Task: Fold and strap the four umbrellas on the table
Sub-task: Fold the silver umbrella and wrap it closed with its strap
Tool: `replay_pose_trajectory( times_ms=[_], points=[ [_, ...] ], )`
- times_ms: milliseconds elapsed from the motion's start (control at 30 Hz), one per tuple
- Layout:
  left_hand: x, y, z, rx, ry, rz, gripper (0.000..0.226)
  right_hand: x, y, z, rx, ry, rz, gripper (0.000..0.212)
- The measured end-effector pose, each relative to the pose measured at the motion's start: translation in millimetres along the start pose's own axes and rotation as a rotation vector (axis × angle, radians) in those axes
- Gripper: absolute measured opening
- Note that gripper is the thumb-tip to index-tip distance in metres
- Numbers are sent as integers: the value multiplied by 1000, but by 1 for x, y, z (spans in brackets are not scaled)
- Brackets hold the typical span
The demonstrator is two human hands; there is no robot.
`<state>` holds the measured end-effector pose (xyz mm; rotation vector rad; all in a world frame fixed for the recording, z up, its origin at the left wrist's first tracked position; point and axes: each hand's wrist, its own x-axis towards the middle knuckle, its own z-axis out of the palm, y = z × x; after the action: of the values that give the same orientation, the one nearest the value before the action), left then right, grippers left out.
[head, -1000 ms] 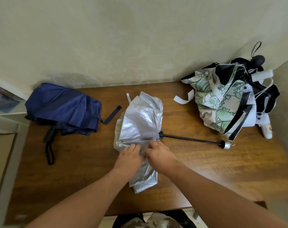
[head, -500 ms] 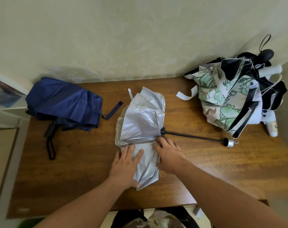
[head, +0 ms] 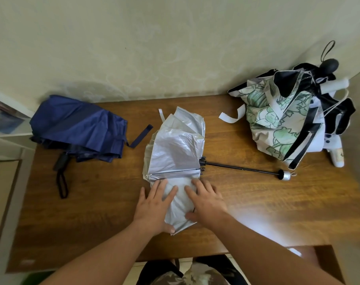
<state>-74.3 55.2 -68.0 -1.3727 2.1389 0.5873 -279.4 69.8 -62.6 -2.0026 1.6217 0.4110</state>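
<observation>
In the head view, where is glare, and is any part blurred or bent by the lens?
In the head view, glare whitens the table beside the right hand and shines on the silver umbrella; the table's near right corner looks smeared; the wide lens curves the table's far edge.

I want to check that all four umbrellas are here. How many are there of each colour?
Blue umbrella: 1
Silver umbrella: 1
Green floral umbrella: 1
Black umbrella, partly hidden under the floral one: 1
Total: 4
</observation>
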Motion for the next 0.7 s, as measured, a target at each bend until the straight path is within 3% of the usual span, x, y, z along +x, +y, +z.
replay_pose_trajectory(
  times_ms=[167, 233, 367, 433, 500, 600, 700],
  points=[
    [-6, -8, 5, -50, 9, 82, 127, -4, 8, 9, -62, -44, 29, 100],
    [-5, -14, -6, -156, 52, 96, 107, -3, 5, 10, -88, -66, 27, 101],
    [9, -27, -51, -437, 622, 71, 30, -4, 4, 8, -53, -75, 27, 102],
    [20, -28, -87, -544, 703, -101, 35, -4, 6, 4, -13, -83, 21, 100],
    [34, -30, -121, -753, 611, -223, 55, -5, 10, 0, 29, -86, -1, 96],
    [46, -33, -155, -1297, 366, -160, 80, -7, 20, -6, 145, -89, -18, 84],
    [39, -27, -168, -1392, 355, -63, 74, -9, 30, -21, 374, -102, 28, 67]
  ],
)
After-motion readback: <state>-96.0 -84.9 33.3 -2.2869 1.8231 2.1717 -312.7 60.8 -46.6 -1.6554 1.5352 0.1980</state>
